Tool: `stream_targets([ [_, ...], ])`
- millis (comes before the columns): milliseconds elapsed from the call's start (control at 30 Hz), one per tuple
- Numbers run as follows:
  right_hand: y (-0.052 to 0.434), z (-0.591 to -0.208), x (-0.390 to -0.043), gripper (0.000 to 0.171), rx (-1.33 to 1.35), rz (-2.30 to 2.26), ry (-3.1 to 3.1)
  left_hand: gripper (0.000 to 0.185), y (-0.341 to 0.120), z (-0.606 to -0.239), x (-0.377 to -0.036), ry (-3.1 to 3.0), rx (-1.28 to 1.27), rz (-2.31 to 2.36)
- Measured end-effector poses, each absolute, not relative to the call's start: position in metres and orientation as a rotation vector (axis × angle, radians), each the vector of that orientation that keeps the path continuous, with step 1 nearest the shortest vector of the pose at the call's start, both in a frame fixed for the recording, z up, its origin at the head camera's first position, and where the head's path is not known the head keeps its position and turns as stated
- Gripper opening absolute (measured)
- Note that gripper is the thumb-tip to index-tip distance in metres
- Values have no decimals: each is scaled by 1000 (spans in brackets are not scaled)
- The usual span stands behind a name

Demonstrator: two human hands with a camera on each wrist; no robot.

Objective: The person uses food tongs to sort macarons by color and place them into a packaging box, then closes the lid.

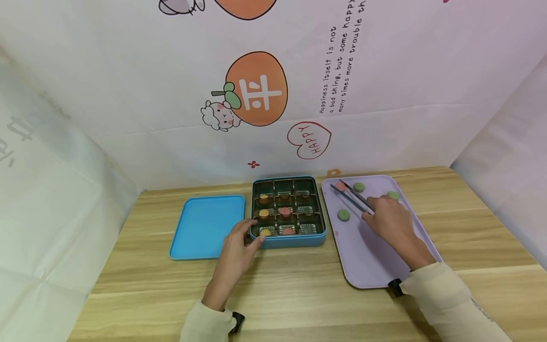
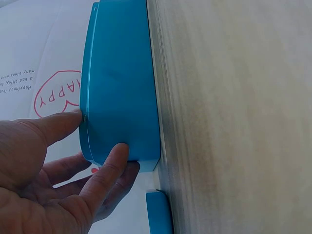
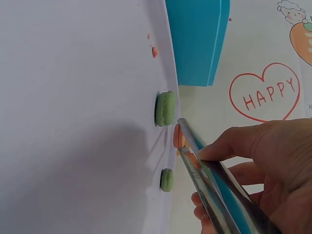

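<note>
My left hand (image 1: 237, 250) holds the front left corner of a blue box (image 1: 295, 241), thumb at the front rim (image 2: 84, 117) and other fingers around the corner. The box has a compartment insert with three yellow macarons (image 1: 264, 213) in the left column and two pink macarons (image 1: 285, 212) in the middle one. Metal tongs (image 1: 352, 197) are in my right hand (image 1: 391, 219). Their tips lie around a pink macaron (image 3: 178, 136) at the far left corner of a lilac tray (image 1: 367, 266). Three green macarons (image 1: 344, 215) sit apart on that tray.
A flat blue lid (image 1: 209, 228) lies left of the box on the wooden table (image 1: 295, 304). Behind everything hangs a printed white cloth (image 1: 171, 142). The box's right wall stands close to the tray's left edge.
</note>
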State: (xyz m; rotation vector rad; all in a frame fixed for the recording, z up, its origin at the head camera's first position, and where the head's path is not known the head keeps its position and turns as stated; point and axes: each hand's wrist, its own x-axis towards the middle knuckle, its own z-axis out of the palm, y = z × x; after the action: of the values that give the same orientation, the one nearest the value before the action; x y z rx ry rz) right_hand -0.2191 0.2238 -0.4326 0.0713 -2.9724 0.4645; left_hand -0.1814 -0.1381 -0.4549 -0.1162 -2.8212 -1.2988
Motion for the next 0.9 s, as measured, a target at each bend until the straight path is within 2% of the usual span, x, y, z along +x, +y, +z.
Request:
stream_targets([
  [533,203,-406,-211,45,98,471,-2915,45,-138,-456,-182,-2815,-126,-1301],
  [667,195,-399,-210,46,98,491,-2913,46,-138,-456,-182,-2815,-123,-1310],
  [900,177,-394,-209,36,171,501,-2866,46,-138,-455,-182,-2816,-125,-1300],
])
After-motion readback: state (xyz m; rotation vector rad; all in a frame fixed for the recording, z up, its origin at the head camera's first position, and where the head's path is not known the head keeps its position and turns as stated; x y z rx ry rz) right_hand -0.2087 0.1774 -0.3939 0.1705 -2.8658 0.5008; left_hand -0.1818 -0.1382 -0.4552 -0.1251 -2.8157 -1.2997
